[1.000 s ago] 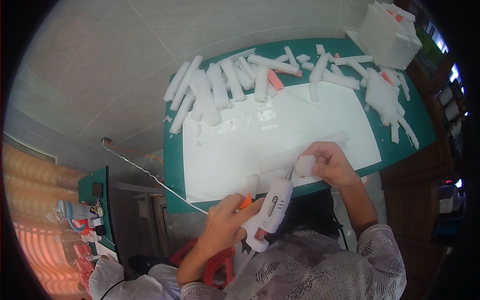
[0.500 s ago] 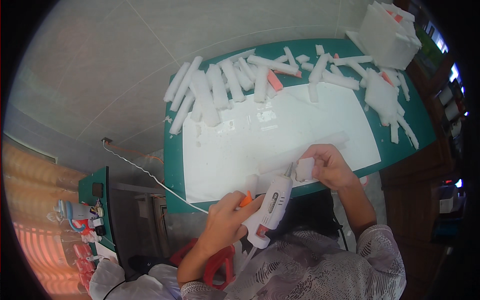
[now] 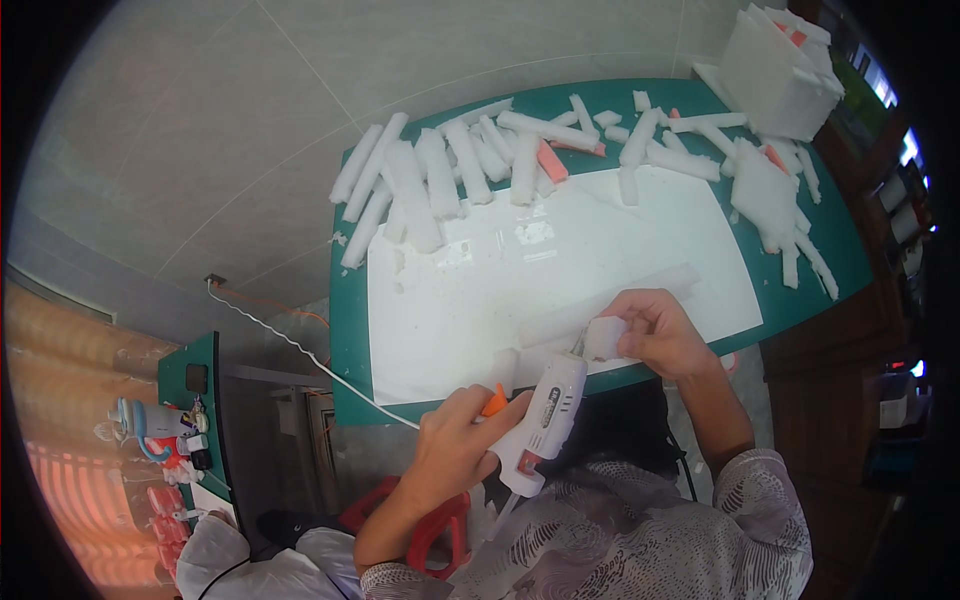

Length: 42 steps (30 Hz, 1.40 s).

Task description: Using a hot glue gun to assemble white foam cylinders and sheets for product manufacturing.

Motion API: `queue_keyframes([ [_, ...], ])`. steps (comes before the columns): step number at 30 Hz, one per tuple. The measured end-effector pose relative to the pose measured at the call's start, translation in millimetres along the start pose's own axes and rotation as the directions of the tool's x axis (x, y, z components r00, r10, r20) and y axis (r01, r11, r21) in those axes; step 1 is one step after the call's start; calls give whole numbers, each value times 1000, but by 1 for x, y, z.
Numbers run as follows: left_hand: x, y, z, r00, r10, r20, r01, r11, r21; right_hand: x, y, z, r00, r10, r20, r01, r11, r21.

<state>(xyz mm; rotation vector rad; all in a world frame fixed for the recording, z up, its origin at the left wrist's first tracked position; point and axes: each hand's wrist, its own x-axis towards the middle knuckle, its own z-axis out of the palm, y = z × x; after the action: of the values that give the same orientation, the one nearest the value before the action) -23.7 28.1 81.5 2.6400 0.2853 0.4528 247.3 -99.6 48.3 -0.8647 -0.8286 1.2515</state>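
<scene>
My left hand is wrapped round a white hot glue gun with an orange trigger; a glue stick pokes from its back end. The gun's nozzle meets the left edge of a small white foam piece. My right hand pinches that piece between thumb and fingers, above the table's near edge. Beneath both hands, long white foam strips lie on the white sheet, partly covered by the gun and hands.
Many foam strips, a few pink pieces and a foam slab line the far side of the green table. A white foam box stands far right. The gun's white cord runs left to a wall socket.
The glue gun has shifted slightly right and up, its nozzle now at the foam piece's edge. The foam piece has turned a little and moved slightly left in my right hand.
</scene>
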Motion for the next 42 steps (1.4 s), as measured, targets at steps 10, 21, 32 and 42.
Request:
queue_keyframes([
  [10,-1,2,3,1000,-2,-27,3,999,36,0,-1,1,1000,14,-11,-14,999,-29],
  [21,0,0,3,999,13,-29,-10,994,108,0,-4,1,998,48,-41,-51,995,-87],
  [32,5,8,-3,992,110,-57,-76,906,416,-2,-14,6,993,47,-105,-72,965,-251],
  [42,1,10,-7,976,216,-41,-126,702,701,-2,-17,15,988,25,-151,-67,957,-283],
])
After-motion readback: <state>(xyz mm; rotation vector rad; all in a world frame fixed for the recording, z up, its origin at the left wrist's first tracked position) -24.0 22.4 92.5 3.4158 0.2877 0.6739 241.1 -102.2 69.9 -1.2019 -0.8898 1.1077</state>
